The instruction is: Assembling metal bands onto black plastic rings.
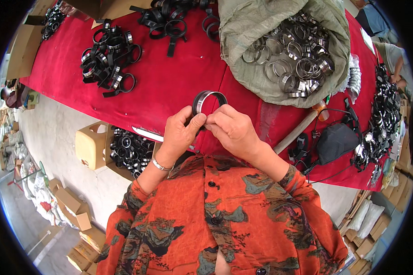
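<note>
Just over the near edge of the red-covered table, a black ring with a silver metal band (207, 94) is held upright between my two hands. My left hand (181, 131) grips its left side with thumb and fingers closed. Thumb and fingers of my right hand (234, 129) pinch its lower right part, close to the left thumb; the contact point there is partly hidden. A sack (241, 34) beyond my right hand lies open with many loose metal rings (298, 50) in it. At the far left is a heap of black rings with straps and silver bands (106, 59).
More black strapped rings (174, 28) lie at the back. Right of my hands are a wooden-handled tool (297, 132), a black pouch-like item (337, 143) with cords, and a large ring pile (381, 117). A yellow stool (90, 145) and a cardboard box (119, 170) of rings stand left.
</note>
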The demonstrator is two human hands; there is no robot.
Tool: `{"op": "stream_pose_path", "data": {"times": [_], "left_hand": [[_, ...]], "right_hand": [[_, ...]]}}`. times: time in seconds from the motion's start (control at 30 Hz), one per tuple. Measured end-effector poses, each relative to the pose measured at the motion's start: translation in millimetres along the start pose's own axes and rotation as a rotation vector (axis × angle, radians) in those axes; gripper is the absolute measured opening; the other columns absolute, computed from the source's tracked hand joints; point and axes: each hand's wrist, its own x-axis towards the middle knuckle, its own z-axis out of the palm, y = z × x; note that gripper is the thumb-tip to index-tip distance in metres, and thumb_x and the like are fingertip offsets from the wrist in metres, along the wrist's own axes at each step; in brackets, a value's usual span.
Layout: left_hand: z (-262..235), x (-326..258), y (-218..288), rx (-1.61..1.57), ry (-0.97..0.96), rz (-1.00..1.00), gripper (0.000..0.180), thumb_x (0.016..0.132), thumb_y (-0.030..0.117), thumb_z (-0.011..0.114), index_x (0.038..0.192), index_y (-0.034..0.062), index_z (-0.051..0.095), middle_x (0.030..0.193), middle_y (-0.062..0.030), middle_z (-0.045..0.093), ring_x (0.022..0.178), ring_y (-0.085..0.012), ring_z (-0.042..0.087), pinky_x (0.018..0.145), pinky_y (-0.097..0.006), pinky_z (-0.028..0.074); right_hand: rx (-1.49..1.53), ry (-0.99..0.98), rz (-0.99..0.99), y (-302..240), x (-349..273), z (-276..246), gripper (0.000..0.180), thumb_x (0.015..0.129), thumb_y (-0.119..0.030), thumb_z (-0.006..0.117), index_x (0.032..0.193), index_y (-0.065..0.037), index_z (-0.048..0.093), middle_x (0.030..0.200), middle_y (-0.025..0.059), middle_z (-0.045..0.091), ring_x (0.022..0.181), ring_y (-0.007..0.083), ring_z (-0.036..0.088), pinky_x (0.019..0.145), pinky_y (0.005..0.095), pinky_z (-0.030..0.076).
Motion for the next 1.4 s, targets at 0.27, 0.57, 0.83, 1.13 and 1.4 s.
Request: {"op": "stream_pose_path", "data": {"times": [0.27, 0.57, 0.83, 1.13, 1.4], "left_hand": [[4, -6, 11, -0.259, -0.004, -0.006, 0.027, 0.092, 0.023, 0.053, 0.075, 0.0026, 0.052, 0.061, 0.0017, 0.048, 0.057, -0.0072, 0.053, 0.051, -0.022, 0.042], [1, -6, 2, -0.164, 0.032, 0.014, 0.026, 0.093, 0.022, 0.049, 0.076, 0.0029, 0.052, 0.061, 0.0052, 0.038, 0.055, -0.0032, 0.033, 0.048, -0.021, 0.030], [-3, 5, 16, -0.125, -0.024, -0.031, 0.027, 0.093, 0.024, 0.045, 0.079, 0.0027, 0.053, 0.063, -0.0016, 0.054, 0.050, -0.0061, 0.042, 0.046, -0.022, 0.033], [-7, -1, 14, 0.241, 0.162, 0.360, 0.028, 0.092, 0.021, 0.047, 0.073, 0.0011, 0.050, 0.052, -0.0052, 0.046, 0.046, -0.0114, 0.045, 0.044, -0.028, 0.035], [-7, 10, 8, 0.068, 0.182, 0.167, 0.036, 0.095, 0.026, 0.039, 0.067, 0.0045, 0.046, 0.055, -0.0010, 0.046, 0.048, -0.0070, 0.040, 0.044, -0.024, 0.031]], "right_hand": [[0.422, 0.094, 0.435, 17, 14, -16, 0.020, 0.085, -0.019, 0.062, 0.092, -0.001, 0.062, 0.074, 0.0090, 0.058, 0.062, 0.0157, 0.054, 0.056, 0.0275, 0.043], [0.531, 0.112, 0.549, 17, 14, -5, 0.022, 0.089, -0.020, 0.057, 0.082, 0.001, 0.061, 0.062, -0.0019, 0.049, 0.057, 0.0046, 0.042, 0.051, 0.0235, 0.035], [0.664, 0.080, 0.570, 22, 7, 8, 0.018, 0.089, -0.018, 0.057, 0.086, -0.001, 0.062, 0.067, -0.0066, 0.049, 0.061, 0.0021, 0.041, 0.052, 0.0210, 0.034], [0.608, 0.115, 0.411, 5, 0, 6, 0.020, 0.092, -0.019, 0.054, 0.094, 0.000, 0.060, 0.071, -0.0037, 0.053, 0.063, 0.0034, 0.045, 0.054, 0.0213, 0.037], [0.825, 0.088, 0.612, 21, 16, 20, 0.019, 0.092, -0.020, 0.054, 0.089, -0.002, 0.059, 0.071, -0.0047, 0.054, 0.064, 0.0045, 0.048, 0.055, 0.0218, 0.038]]}}
